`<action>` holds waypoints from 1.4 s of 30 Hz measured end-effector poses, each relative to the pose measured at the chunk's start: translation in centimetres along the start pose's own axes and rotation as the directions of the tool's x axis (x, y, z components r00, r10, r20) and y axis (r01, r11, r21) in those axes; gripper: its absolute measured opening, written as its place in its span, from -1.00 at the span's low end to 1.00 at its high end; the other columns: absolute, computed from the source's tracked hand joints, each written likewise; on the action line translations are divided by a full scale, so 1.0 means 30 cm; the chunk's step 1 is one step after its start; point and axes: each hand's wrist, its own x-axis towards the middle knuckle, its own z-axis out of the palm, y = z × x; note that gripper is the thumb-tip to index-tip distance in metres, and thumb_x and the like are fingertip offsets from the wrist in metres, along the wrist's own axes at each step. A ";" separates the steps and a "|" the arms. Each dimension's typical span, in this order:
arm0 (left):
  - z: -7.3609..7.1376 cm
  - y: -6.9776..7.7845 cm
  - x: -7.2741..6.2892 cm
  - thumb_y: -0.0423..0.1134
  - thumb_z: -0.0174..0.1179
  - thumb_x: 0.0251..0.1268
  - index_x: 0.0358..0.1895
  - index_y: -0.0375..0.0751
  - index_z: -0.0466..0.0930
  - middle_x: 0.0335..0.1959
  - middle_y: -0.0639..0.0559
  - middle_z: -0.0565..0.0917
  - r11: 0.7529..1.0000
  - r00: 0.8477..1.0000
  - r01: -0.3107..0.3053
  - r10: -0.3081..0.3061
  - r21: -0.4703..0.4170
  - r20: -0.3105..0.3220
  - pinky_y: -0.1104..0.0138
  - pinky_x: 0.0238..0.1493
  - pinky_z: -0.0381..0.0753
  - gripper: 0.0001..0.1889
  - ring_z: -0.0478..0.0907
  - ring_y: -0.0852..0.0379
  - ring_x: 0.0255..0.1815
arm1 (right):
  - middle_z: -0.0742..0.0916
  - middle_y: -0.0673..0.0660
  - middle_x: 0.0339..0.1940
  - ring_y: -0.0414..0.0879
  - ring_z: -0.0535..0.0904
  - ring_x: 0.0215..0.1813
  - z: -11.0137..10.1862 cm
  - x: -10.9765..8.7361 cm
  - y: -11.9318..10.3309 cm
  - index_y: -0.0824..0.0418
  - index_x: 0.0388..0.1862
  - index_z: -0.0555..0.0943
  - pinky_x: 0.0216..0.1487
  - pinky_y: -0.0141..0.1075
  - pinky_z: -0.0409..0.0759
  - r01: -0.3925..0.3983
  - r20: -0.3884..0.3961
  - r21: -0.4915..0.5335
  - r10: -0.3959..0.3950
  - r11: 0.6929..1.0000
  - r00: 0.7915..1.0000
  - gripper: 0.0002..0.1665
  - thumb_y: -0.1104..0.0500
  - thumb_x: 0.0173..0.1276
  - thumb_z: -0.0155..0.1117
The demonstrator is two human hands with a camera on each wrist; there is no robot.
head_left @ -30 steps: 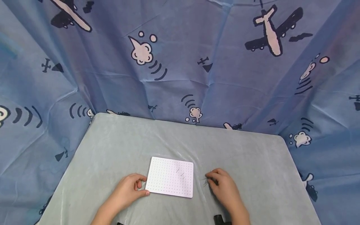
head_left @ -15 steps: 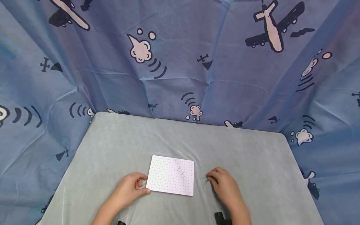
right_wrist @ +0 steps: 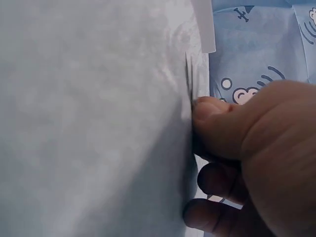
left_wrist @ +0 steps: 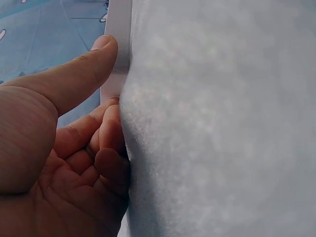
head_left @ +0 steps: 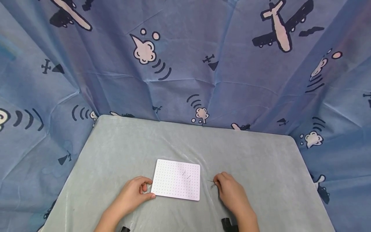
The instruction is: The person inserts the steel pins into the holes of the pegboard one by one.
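I count 1 white, rectangular board dotted with small holes (head_left: pixel 171 188), lying on the bench (head_left: pixel 255 154), which is covered in grey cloth. At its left edge, the left hand (head_left: pixel 131 194) grips it between thumb and fingers. Near its right edge, apart from it, the right hand (head_left: pixel 233 194) pinches thin, dark metal pins (right_wrist: pixel 187 74): at least 2 show, the exact count blurred. On the board's right half stand out 2 thin dark slivers (head_left: pixel 184 173); a 3rd mark is too faint. Behind the board, grey cloth spreads to the far edge, where a blue printed curtain (head_left: pixel 179 64) hangs.
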 end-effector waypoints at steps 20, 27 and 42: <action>-0.005 0.004 0.004 -0.18 0.71 0.13 0.00 -0.21 0.78 -0.40 0.14 0.55 1.000 1.000 0.004 -0.004 0.004 -0.008 0.34 -0.37 0.51 -0.58 0.42 0.26 -0.46 | 0.69 -0.11 -0.37 -0.25 0.54 -0.41 -0.026 -0.012 0.042 0.07 -0.19 0.70 -0.35 -0.20 0.58 -0.028 -0.101 0.079 0.036 0.997 0.994 -0.82 0.33 0.42 0.51; 0.000 0.003 0.003 -0.19 0.70 0.14 0.01 -0.22 0.77 -0.38 0.14 0.56 1.000 1.000 0.007 -0.007 0.016 0.003 0.33 -0.36 0.52 -0.58 0.42 0.26 -0.45 | 0.77 -0.12 -0.26 -0.30 0.54 -0.37 -0.052 -0.001 0.056 0.03 -0.24 0.77 -0.35 -0.23 0.60 0.053 -0.212 0.084 -0.034 0.995 0.977 -0.72 0.37 0.25 0.65; 0.005 0.003 -0.001 -0.21 0.73 0.10 -0.03 -0.24 0.77 -0.41 0.14 0.54 1.000 1.000 -0.013 0.013 0.005 -0.015 0.34 -0.38 0.49 -0.58 0.40 0.27 -0.47 | 0.84 -0.11 -0.29 -0.40 0.38 -0.54 -0.081 0.054 -0.012 0.05 -0.08 0.77 -0.49 -0.38 0.44 0.146 -0.274 0.223 -0.082 0.964 0.958 -0.62 0.42 0.24 0.63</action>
